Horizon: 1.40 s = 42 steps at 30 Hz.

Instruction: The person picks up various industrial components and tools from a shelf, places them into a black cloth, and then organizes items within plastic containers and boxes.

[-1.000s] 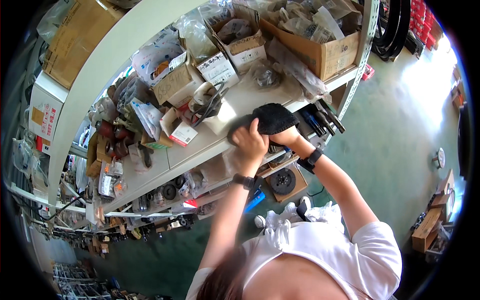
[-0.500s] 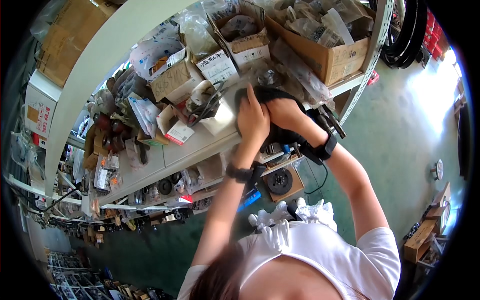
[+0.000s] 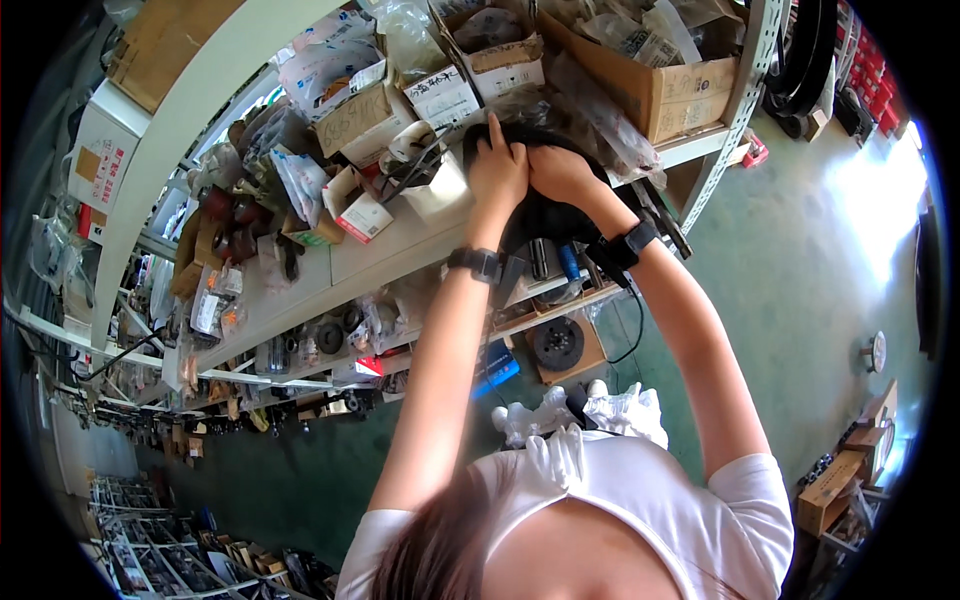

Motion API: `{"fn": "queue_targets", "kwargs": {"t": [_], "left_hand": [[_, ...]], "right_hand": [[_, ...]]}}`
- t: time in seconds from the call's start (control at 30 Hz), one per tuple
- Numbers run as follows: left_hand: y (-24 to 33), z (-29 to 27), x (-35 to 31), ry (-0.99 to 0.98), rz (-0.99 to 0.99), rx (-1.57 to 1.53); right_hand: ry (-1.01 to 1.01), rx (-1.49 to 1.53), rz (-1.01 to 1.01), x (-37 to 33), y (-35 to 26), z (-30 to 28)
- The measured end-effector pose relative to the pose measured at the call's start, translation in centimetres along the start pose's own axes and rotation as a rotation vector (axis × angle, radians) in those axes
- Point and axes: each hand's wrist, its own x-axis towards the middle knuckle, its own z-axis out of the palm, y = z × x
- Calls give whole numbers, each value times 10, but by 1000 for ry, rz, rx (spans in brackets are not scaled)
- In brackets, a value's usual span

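Observation:
Both my hands are at a soft black piece, cloth-like or a bag [image 3: 545,222], over the front edge of the shelf [image 3: 345,262]. My left hand [image 3: 497,180] presses on its left part with the index finger stretched out and the other fingers curled. Close beside it, my right hand [image 3: 562,176] has its fingers closed into the black material. What lies under or inside the black piece is hidden. Just left of my left hand stands an open white box [image 3: 438,192] with a dark cable.
Cardboard boxes with plastic-bagged parts crowd the shelf; a large carton [image 3: 690,100] stands at the right end by the perforated upright [image 3: 735,130]. Rod-like parts [image 3: 665,222] jut past the shelf edge. Below are a black disc [image 3: 558,343] on cardboard and a blue box [image 3: 495,367].
The view has shifted slightly, with shelf and hands now higher in the picture. Both hands remain on the black piece, and a blue-handled item below it shows more.

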Motion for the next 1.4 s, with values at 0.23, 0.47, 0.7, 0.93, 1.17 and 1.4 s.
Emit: {"fn": "queue_targets", "kwargs": {"t": [0.23,0.47,0.7,0.93,1.17,1.4], "left_hand": [[-2,-23,-42,87,-33,-21],[-14,-26,-44,107,10,-6],[-30,-23,-22,82,10,-21],[-34,-19,-18,116,78,80],[-1,-25,-61,103,212,-64],[2,-32,-52,-16,165,-114]], "right_hand": [[-105,-50,11,-20,-40,-6],[-157,-85,-25,-15,-44,1],[-180,-138,-72,14,-42,-3],[-94,-87,39,16,-40,5],[313,-279,-90,-51,-44,11],[160,-131,44,-45,-36,6]]}}
